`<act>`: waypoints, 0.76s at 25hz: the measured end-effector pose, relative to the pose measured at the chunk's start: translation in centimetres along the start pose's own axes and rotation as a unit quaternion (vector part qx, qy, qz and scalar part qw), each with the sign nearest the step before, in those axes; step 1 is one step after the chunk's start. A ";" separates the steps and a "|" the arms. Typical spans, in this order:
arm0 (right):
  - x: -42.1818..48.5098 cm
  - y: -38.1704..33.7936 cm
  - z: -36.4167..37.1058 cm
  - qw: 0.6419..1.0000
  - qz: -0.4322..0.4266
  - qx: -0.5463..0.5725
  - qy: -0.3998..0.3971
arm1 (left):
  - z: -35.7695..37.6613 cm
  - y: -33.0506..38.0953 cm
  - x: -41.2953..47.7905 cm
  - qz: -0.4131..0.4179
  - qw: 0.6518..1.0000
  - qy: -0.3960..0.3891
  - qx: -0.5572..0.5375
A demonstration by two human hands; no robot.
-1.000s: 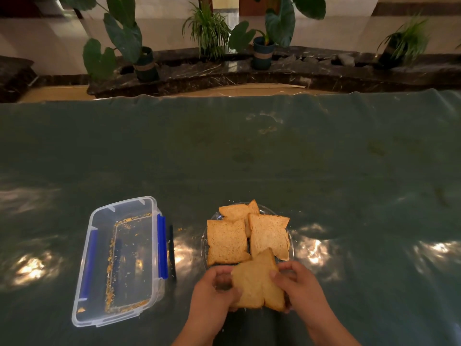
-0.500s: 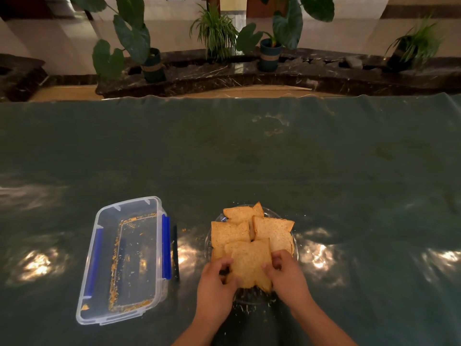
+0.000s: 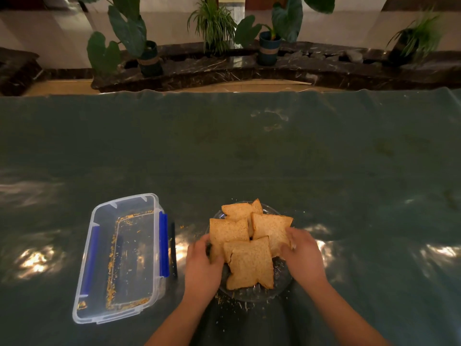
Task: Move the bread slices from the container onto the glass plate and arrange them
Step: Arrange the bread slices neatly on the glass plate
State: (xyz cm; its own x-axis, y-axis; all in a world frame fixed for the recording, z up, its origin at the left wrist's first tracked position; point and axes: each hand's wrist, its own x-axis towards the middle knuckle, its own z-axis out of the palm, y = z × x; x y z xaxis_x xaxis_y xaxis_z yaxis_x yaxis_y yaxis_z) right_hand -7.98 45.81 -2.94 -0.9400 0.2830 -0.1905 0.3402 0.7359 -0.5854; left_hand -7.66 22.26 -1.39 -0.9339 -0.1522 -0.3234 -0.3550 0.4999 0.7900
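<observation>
Several brown bread slices lie overlapped on the glass plate (image 3: 282,283) near the table's front. The nearest slice (image 3: 250,264) lies flat on top, free of both hands. My left hand (image 3: 203,264) rests at the plate's left side with its fingers touching the left slice (image 3: 227,233). My right hand (image 3: 303,255) is at the right side, fingers on the right slice (image 3: 270,227). A further slice (image 3: 239,211) sits at the back. The clear plastic container (image 3: 119,258) with blue clips stands to the left and holds only crumbs.
A dark pen-like stick (image 3: 173,250) lies between the container and the plate. Crumbs are scattered around the plate. The table wears a shiny green cover (image 3: 249,151). Potted plants (image 3: 147,56) stand on a dark stone ledge beyond the far edge.
The near slice has been set down on the plate and let go. Both hands have moved apart to the left and right slices.
</observation>
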 end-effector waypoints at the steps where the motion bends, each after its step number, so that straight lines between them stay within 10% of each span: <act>1: 1.0 -0.2 -0.2 0.999 -0.024 -0.032 0.002 | 0.1 0.4 0.4 0.005 1.000 -0.009 -0.010; 19: 5.5 -1.7 0.9 0.966 -0.160 -0.193 -0.054 | 0.3 -0.4 0.7 -0.044 0.996 -0.017 -0.074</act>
State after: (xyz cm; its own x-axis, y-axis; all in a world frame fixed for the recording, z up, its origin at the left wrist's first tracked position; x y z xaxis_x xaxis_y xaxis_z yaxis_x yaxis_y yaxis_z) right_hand -13.77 45.56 -3.67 -0.9887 -0.0483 -0.1417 -0.0045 0.9558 -0.2939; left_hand -8.17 22.16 -2.09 -0.8982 -0.1588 -0.4099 -0.4393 0.3544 0.8255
